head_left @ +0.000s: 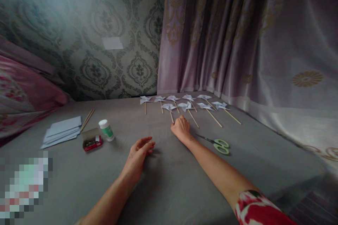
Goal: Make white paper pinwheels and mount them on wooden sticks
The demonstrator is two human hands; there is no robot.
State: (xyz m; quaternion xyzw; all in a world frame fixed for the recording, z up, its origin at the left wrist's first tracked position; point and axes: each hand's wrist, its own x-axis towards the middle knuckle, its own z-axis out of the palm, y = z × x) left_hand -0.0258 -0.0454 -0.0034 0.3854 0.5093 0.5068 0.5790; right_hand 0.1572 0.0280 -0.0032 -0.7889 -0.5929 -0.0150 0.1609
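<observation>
My right hand point(181, 126) is reached forward with its fingers closed at the lower end of a stick, which carries a white paper pinwheel point(168, 107). The fingertips are partly hidden behind the hand. More paper pinwheels point(186, 105) on wooden sticks lie in two rows around and beyond that hand. My left hand point(141, 151) hovers over the grey cloth with loosely curved fingers apart, holding nothing. Just right of my right wrist lie scissors point(221, 146) with green handles.
At the left are a stack of white paper point(63, 130), a few wooden sticks point(87, 120), an open red box point(92, 143) of small items and a white-and-green glue bottle point(106, 130). A patterned wall point(118, 17) and curtains point(237, 42) border the grey surface point(163, 182).
</observation>
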